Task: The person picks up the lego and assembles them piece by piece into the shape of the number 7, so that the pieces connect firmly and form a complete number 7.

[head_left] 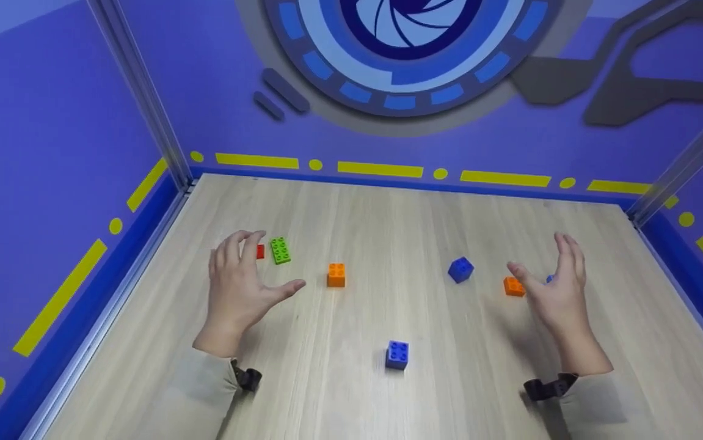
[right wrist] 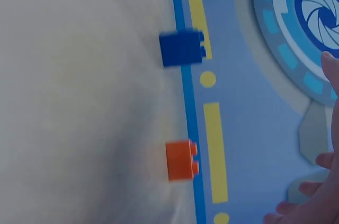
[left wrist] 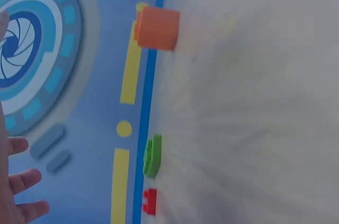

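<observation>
My left hand (head_left: 235, 287) is held above the left of the table, thumb spread away from relaxed fingers, holding nothing. It partly covers a red brick (head_left: 260, 251); just right of that lies a green brick (head_left: 280, 250). An orange brick (head_left: 336, 275) is a little beyond the left thumb. Over on the right, my right hand (head_left: 559, 293) hovers with thumb and fingers apart and nothing between them. Nearest it are another orange brick (head_left: 513, 286) and a mostly hidden blue piece (head_left: 550, 278). A blue brick (head_left: 460, 269) sits farther left, and a second blue brick (head_left: 397, 355) is at front centre.
The wooden table (head_left: 363, 232) is enclosed by a blue back wall (head_left: 204, 91) and side walls with yellow markings. Metal posts (head_left: 143, 91) stand at the corners. A dark wrist strap mount (head_left: 247, 377) shows at the left sleeve.
</observation>
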Available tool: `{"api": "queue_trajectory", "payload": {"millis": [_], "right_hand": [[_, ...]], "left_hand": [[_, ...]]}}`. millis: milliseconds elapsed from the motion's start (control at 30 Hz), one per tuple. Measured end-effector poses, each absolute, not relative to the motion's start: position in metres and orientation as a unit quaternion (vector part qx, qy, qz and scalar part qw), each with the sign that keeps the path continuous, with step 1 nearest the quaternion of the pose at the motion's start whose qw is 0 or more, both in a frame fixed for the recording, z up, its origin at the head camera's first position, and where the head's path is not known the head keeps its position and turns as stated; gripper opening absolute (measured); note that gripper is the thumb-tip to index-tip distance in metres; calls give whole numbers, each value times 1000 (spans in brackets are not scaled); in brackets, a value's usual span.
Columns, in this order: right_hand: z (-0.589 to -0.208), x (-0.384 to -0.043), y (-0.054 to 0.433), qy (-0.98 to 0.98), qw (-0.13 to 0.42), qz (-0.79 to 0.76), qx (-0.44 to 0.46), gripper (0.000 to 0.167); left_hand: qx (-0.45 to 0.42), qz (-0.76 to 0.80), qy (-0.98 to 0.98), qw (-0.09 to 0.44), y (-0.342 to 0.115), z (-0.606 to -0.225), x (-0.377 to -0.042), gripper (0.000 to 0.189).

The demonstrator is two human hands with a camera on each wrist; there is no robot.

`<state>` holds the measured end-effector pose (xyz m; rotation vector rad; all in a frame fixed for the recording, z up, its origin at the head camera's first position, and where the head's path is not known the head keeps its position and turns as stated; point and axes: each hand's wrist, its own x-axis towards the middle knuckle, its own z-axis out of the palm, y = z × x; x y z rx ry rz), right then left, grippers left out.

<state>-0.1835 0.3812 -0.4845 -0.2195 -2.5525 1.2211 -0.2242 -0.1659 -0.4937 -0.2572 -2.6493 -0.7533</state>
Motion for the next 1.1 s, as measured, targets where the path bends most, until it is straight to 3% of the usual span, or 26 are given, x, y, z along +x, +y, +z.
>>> {"api": "queue_trajectory", "payload": {"millis": [400,667,767,867,1100], "right_hand": [[-490,-201,337,-803,139,575,-71,91],[-515,-206,307,-737,158,652,-77,62],[-522,-209,304,-744,162,643,-75,59],[-528,-211,306,-758,152,630,-73,58],[-538,-212,315,-797,93,593,-68,63]], "left_hand": [[-177,-442,-860,185,-93,-486,-226,113],[-225,-556,-777,192,-58,-498,-218,84],[-234,-586,-761,151,-54,-506,-214,70],[-239,-647,-720,76,-48,-515,-212,63],[-237,-720,-646,-88,-35,-541,-212,68]]}}
